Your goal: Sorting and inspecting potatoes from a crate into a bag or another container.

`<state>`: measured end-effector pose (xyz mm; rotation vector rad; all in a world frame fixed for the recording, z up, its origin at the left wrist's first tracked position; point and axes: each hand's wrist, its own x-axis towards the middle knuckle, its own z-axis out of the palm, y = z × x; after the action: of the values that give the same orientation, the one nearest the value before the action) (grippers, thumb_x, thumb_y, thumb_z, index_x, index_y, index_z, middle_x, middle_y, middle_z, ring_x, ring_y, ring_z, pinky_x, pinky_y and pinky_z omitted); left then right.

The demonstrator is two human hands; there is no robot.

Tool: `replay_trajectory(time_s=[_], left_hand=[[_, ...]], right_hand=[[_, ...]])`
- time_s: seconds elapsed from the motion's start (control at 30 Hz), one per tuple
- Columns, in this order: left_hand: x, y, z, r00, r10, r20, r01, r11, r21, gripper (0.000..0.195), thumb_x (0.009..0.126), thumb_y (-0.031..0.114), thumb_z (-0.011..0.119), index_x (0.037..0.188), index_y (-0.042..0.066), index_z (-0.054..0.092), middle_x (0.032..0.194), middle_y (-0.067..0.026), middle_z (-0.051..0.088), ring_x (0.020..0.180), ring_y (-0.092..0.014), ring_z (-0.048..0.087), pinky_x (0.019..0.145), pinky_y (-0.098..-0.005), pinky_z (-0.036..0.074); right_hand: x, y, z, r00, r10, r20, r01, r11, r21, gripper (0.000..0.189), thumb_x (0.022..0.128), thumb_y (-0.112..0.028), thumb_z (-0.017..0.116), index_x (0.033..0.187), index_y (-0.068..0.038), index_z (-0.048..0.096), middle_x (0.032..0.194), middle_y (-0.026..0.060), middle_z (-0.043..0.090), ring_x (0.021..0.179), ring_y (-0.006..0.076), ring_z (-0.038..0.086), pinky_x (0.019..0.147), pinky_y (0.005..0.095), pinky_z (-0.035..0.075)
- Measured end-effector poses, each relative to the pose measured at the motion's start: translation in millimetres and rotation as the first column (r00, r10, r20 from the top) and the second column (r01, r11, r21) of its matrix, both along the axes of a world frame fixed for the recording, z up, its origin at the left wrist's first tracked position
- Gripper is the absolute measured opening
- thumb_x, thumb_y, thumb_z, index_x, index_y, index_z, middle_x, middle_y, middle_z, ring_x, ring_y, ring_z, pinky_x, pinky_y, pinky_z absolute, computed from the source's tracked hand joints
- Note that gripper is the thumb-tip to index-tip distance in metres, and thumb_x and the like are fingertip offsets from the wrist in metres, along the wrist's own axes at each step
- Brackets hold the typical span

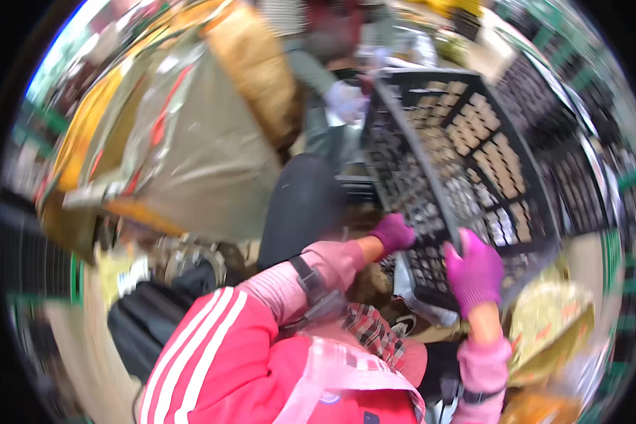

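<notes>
A black plastic lattice crate (423, 153) stands tilted before me on the right, its open side facing upward and to the right. My right hand (474, 270), in a magenta knit glove, grips the crate's near rim, with the thumb over the edge. Against the outer side wall, my left hand (393, 233) is closed on the lattice in a matching glove. Through the openings of the crate, pale patches show. Motion blur hides the finer detail of my fingers.
Large olive-grey sacks (212, 159) and a tan sack (254, 69) stand on the left. Another person's gloved hand (347, 100) is beyond the crate. More black crates (577, 180) are at the right, above a yellowish bag (551, 318). A black bag (159, 323) lies at lower left.
</notes>
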<state>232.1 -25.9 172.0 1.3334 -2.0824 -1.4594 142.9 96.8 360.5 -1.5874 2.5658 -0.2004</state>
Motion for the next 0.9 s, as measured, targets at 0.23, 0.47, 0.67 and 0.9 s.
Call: replay_trajectory(time_s=[0.23, 0.47, 0.67, 0.9], left_hand=[[182.8, 88.0, 131.1, 0.890, -0.076, -0.449, -0.306, 0.632, -0.713, 0.042, 0.085, 0.009, 0.064, 0.126, 0.004, 0.055, 0.130, -0.0178, 0.055, 0.115, -0.035, 0.058, 0.095, -0.0394, 0.048], [492.3, 177.8, 55.5, 0.057, 0.992, -0.109, -0.650, -0.046, -0.759, 0.044, 0.087, 0.021, 0.059, 0.124, -0.002, 0.055, 0.128, -0.0230, 0.054, 0.120, -0.039, 0.050, 0.103, -0.0426, 0.040], [575.1, 253.5, -47.8, -0.227, 0.734, 0.640, -0.795, 0.240, -0.557, 0.039, 0.082, 0.033, 0.066, 0.112, 0.010, 0.056, 0.119, -0.0134, 0.055, 0.110, -0.033, 0.056, 0.087, -0.0453, 0.051], [622.9, 231.9, -36.2, -0.510, 0.816, 0.273, -0.510, -0.031, -0.860, 0.049, 0.083, 0.041, 0.063, 0.122, 0.011, 0.057, 0.128, -0.0110, 0.053, 0.114, -0.034, 0.056, 0.091, -0.0451, 0.047]], right_hand=[[-47.5, 30.2, 5.6, 0.932, 0.341, 0.122, -0.325, 0.936, -0.133, 0.040, 0.090, -0.023, 0.062, 0.119, 0.005, 0.059, 0.105, 0.0191, 0.066, 0.098, 0.0275, 0.064, 0.085, 0.0353, 0.049], [3.8, 20.8, 91.3, 0.871, 0.491, -0.023, -0.451, 0.779, -0.435, 0.031, 0.095, -0.019, 0.058, 0.117, 0.001, 0.064, 0.114, 0.0177, 0.067, 0.106, 0.0297, 0.063, 0.092, 0.0357, 0.048], [36.4, 28.3, 93.7, 0.862, 0.506, 0.005, -0.447, 0.765, -0.463, 0.027, 0.094, -0.015, 0.058, 0.115, 0.001, 0.066, 0.114, 0.0150, 0.068, 0.103, 0.0262, 0.065, 0.090, 0.0337, 0.049], [49.5, 27.8, 91.5, 0.903, 0.428, 0.026, -0.367, 0.803, -0.470, 0.029, 0.094, -0.019, 0.059, 0.115, -0.001, 0.066, 0.113, 0.0148, 0.068, 0.101, 0.0263, 0.065, 0.090, 0.0321, 0.049]])
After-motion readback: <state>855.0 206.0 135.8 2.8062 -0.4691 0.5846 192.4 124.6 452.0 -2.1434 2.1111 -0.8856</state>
